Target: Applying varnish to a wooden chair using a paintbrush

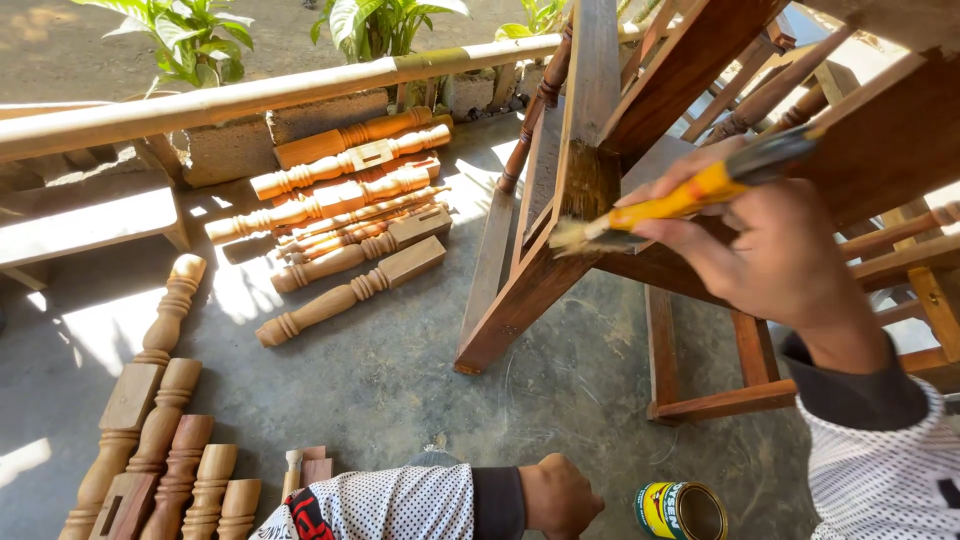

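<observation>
Dark brown stain covers most of the upturned wooden frame point(600, 150), which stands on the concrete floor point(400, 390) with its legs and rails tilted toward the camera. The right hand point(770, 250) holds a brush point(680, 200) with a yellow handle; the fingers are pinched around the handle, thumb on top, and the pale bristles touch the end of one frame post. The post face at the bristles looks darker and wet, while the lower rails near the floor show a lighter reddish tone, so coating appears well advanced on the upper members and possibly thinner or unfinished on the lower ones; this is a judgement from colour alone. The left hand point(560, 495) rests low near the bottom edge, fingers curled into a loose fist, holding nothing visible. Just beside it, to the right, stands an open round can point(680, 510) with a yellow and green label band; its lid is off and the inside looks dark. The print on the label is not reported. On the floor to the left lie two groups of turned legs point(345, 215): a pile near the low wall, and a row point(165, 450) at the lower left. All are bare, light wood with no stain, so they remain untreated. A pale bamboo pole point(250, 100) runs across the top, with green plants point(200, 35) behind it. A plain plank bench point(90, 225) sits at the far left.
</observation>
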